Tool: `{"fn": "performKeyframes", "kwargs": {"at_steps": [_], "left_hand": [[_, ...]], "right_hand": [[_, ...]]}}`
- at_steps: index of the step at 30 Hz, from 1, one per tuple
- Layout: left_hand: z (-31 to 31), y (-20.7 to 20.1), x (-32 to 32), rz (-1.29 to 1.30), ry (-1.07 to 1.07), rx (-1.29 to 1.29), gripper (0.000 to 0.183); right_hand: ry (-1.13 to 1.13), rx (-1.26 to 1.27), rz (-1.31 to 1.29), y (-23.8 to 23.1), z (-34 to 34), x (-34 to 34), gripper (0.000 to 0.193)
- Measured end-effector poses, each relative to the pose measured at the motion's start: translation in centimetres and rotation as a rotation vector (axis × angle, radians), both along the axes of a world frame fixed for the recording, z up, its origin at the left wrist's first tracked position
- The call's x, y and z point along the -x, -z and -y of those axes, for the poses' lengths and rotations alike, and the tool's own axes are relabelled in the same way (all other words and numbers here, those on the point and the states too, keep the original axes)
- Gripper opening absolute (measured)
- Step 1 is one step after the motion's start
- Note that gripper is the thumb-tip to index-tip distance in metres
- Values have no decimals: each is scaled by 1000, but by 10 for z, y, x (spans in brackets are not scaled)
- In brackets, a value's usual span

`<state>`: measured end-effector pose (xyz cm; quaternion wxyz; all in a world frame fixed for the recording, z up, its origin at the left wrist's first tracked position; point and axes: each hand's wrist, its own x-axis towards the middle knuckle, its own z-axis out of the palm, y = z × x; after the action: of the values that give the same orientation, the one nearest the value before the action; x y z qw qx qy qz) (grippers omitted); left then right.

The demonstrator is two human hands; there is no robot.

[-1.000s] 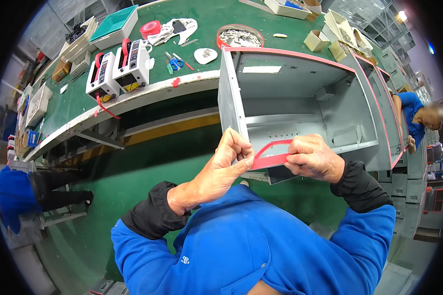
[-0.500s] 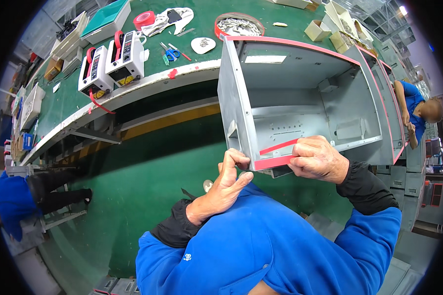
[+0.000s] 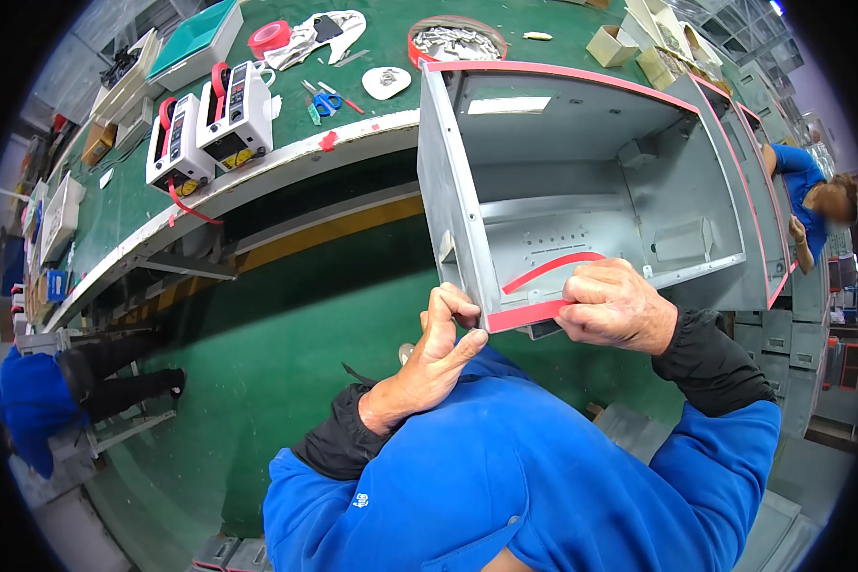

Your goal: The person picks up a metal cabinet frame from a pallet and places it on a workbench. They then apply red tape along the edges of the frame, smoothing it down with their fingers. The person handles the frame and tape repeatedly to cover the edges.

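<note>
A grey open-fronted metal box [image 3: 582, 205] rests tilted at the bench's edge, with pink-red tape along its far rim. On its near rim lies a strip of red tape [image 3: 522, 316], starting by the near left corner. My right hand [image 3: 618, 307] is closed on this strip, thumb and fingers pressed together at the rim. The strip's loose end rises from the fist and arcs leftward over the opening. My left hand [image 3: 429, 357] grips that near left corner, fingers curled against the frame and thumb stretched along it. Its fingertips are partly hidden.
Two white tape dispensers [image 3: 234, 114] stand on the green bench [image 3: 319, 81], near scissors [image 3: 326, 100], a tape roll [image 3: 270, 36] and a red-rimmed tray [image 3: 458, 43] of small parts. More grey boxes [image 3: 734, 172] line the right, where a co-worker [image 3: 803, 191] stands. Another person [image 3: 43, 396] is at left.
The loose end of the tape now bows up in a higher arc, where it was straighter before. Both hands keep their hold at nearly the same spots. The whole view has shifted slightly.
</note>
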<state>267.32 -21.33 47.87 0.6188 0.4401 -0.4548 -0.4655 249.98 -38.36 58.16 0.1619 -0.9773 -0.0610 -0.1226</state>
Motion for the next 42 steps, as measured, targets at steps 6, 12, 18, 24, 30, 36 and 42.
{"fn": "performKeyframes", "kwargs": {"at_steps": [6,12,18,24,30,36,42], "left_hand": [[0,-1,-2,6,11,-3,25],[4,-2,4,-253,-91,103,19],[6,-5,7,-219,-97,98,19],[6,-10,9,-241,-97,89,19],[5,-2,10,-132,-151,98,21],[7,-10,13,90,-245,57,29],[9,-5,17,164,-301,45,33]], "right_hand": [[4,5,-11,-1,-1,1,21],[7,16,-21,-1,-1,1,21],[2,-19,29,1,-2,-2,24],[3,-3,20,1,-1,-1,24],[2,27,-12,0,-1,0,24],[1,18,-9,-2,-1,0,25],[34,-17,-10,-6,-1,-1,23]]}}
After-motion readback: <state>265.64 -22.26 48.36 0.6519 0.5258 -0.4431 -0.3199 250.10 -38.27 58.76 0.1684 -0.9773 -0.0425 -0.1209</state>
